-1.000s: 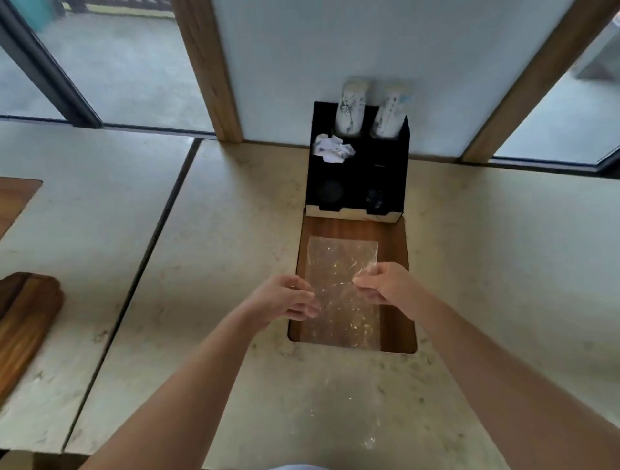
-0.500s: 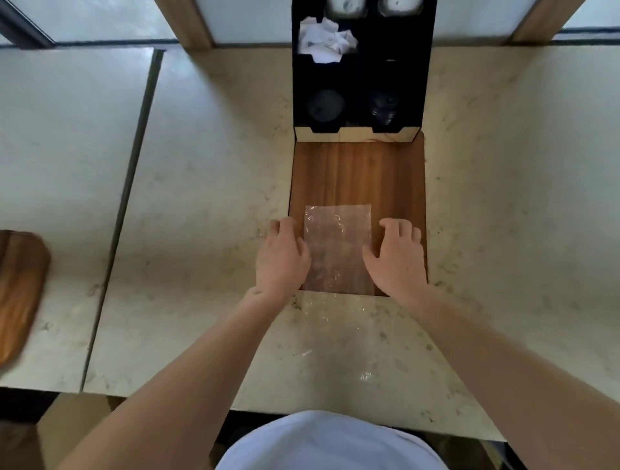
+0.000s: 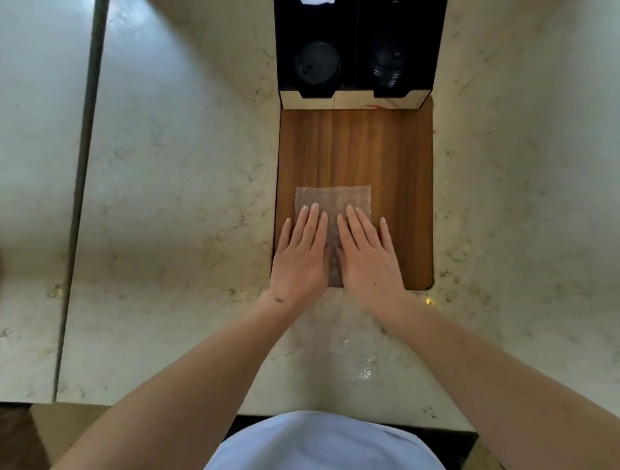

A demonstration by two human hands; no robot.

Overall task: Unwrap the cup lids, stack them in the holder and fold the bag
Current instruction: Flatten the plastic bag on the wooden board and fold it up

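Note:
A clear crinkled plastic bag (image 3: 332,198) lies flat on the wooden inset board (image 3: 396,174), folded into a small rectangle. My left hand (image 3: 300,258) presses on the bag's left part with straight fingers. My right hand (image 3: 367,258) lies flat on its right part, palm down. The two hands sit side by side and hide most of the bag. Behind the board stands the black holder (image 3: 355,50); a stack of black cup lids (image 3: 317,65) fills its left slot and a stack of clear lids (image 3: 387,63) its right slot.
Pale marble counter (image 3: 174,188) surrounds the board on all sides. A dark seam (image 3: 82,188) runs front to back at the left. A bit of white crumpled paper (image 3: 317,1) shows at the holder's top edge. My light blue top (image 3: 322,442) is below.
The bag went from held up and long to a shorter folded rectangle on the board. Both hands moved from its side edges onto its top, fingers flattened. The view tilted down.

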